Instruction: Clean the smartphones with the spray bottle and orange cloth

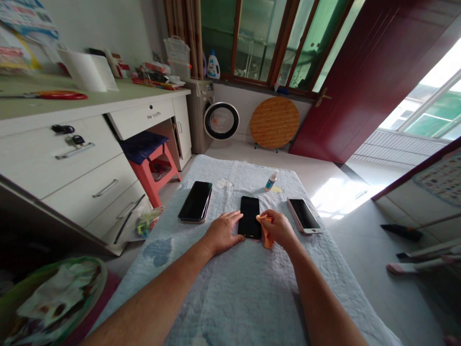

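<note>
A black smartphone (249, 217) lies face up on the cloth-covered table, between my two hands. My left hand (224, 232) rests flat beside it, its fingers stretched out and the tips touching the phone's left edge. My right hand (278, 228) pinches an orange cloth (267, 236) at the phone's right edge; part of the cloth hangs below the fingers. To the left lies a dark stack of phones (196, 202). On the right is a white-framed phone (305, 216) with a dark screen. A small spray bottle (271, 181) stands behind the black phone.
A light blue quilted cloth (248, 288) covers the table. A red stool (151, 168) and a white desk (90, 158) stand to the left. At the lower left is a waste bin (103, 283) with crumpled tissues. A washing machine (200, 117) with its door open stands behind.
</note>
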A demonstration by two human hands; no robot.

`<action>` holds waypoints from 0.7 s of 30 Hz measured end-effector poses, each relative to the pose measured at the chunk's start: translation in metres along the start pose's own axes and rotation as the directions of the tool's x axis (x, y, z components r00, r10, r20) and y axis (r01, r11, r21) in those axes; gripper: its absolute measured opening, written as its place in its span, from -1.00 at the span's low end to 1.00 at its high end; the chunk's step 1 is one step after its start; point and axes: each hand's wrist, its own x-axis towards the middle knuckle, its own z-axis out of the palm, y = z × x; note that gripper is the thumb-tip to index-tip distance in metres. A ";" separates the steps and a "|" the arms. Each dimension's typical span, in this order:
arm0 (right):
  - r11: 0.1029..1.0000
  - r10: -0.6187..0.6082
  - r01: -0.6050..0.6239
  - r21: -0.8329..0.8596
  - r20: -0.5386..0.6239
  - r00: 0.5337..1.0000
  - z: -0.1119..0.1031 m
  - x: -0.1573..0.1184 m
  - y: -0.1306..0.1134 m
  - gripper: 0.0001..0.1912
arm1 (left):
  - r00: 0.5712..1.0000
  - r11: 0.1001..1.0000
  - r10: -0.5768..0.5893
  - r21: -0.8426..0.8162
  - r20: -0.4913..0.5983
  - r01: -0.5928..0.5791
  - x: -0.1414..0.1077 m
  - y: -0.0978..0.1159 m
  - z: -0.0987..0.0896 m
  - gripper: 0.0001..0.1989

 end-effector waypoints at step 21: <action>0.731 0.153 -0.113 0.673 0.000 0.988 0.001 0.000 -0.012 -0.65 | 0.998 0.997 0.062 -0.044 -0.019 -0.063 -0.001 0.005 -0.003 -0.31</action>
